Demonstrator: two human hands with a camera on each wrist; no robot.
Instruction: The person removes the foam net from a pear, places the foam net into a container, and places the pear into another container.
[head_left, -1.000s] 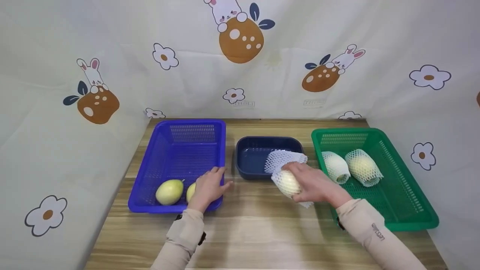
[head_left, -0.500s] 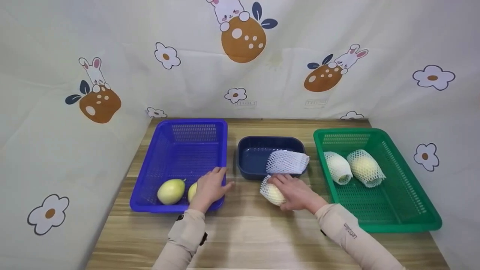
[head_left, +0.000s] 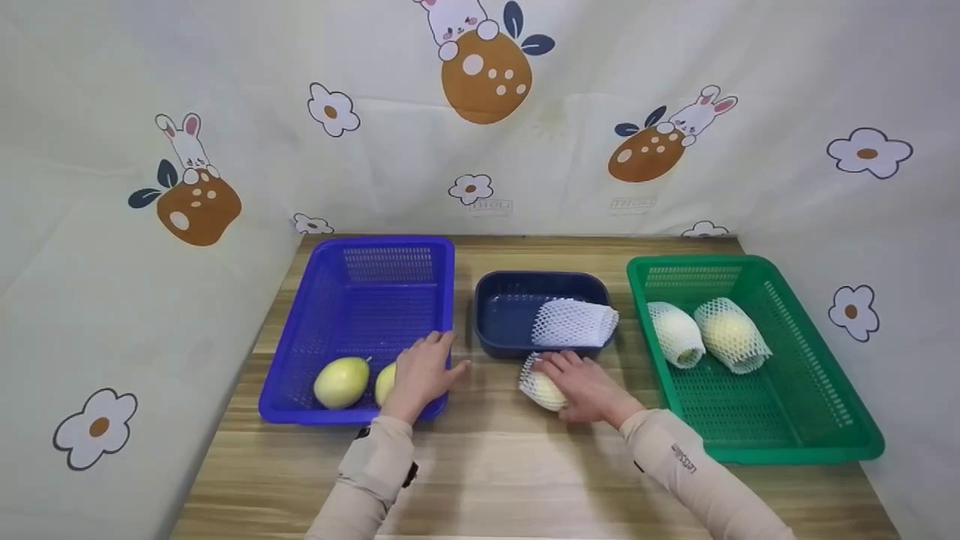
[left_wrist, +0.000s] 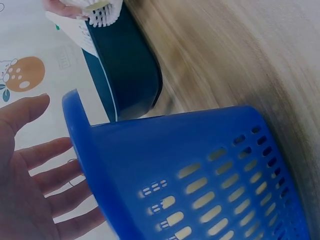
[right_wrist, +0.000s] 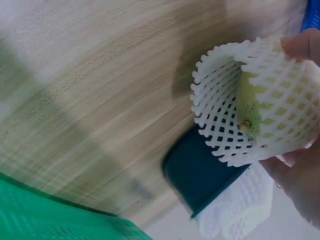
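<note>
So, here you are, your right hand (head_left: 585, 386) clamped round a foam-netted fruit (head_left: 544, 388) on the near side of the navy tray (head_left: 504, 319), between the two baskets. Thumb and fingers press from opposite sides, a hold that probably keeps fruit and netting together as one. From the right wrist view, the sleeve's mouth gapes past the fruit's end, so the stem spot (right_wrist: 244, 126) shows; whether the fruit touches the bench (head_left: 510, 480) you can't tell.

Over at the blue basket (head_left: 322, 416), your left hand (head_left: 421, 373) sits at the inner rim, fingers apart and loose, gripping nothing; it looks parked there, perhaps because one hand is enough for this hold. Below it are two bare fruits, one in plain sight (head_left: 342, 382), the other partly hidden behind your hand (head_left: 384, 382).

In the tray, white foam netting (head_left: 574, 322) lies flat and leans over the rim, seemingly placed mid-bench so either hand can reach it. And in the green basket (head_left: 787, 382), two netted fruits (head_left: 729, 337) rest side by side, on the opposite side from the bare ones, which likely keeps wrapped and unwrapped from mixing.
</note>
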